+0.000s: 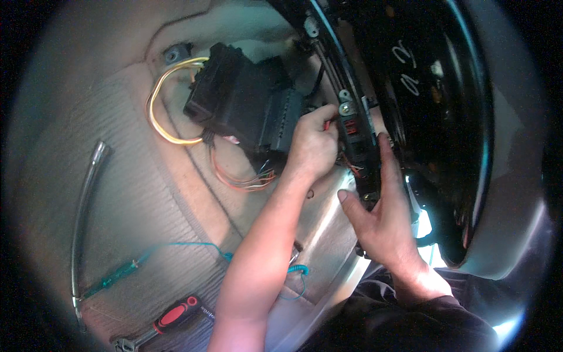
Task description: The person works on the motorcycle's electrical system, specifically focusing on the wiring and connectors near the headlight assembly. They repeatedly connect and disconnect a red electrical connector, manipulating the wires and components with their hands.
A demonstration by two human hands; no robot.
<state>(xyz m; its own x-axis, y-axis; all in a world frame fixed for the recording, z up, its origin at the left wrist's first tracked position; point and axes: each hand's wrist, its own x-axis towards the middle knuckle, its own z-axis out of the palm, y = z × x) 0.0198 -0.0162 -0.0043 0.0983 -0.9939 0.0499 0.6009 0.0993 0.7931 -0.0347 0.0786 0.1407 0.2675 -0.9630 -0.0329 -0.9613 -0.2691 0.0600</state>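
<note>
My left hand is closed at the side of a long black rail, its fingers curled in. A small red piece shows at the fingertips; what it belongs to is hidden. Just above sits a screw in the rail, and thin wires come out beside the hand. Against the rail's other side rests my right hand, open, with the index finger stretched up along it and the thumb apart. Left of the hands lies a black module box with yellow and white wires looping from it.
On the ribbed carpet lie a metal bar, a teal test probe with a coiled cord, and a ratchet with a red and black handle. A glossy black panel with pale handwritten marks stands at right.
</note>
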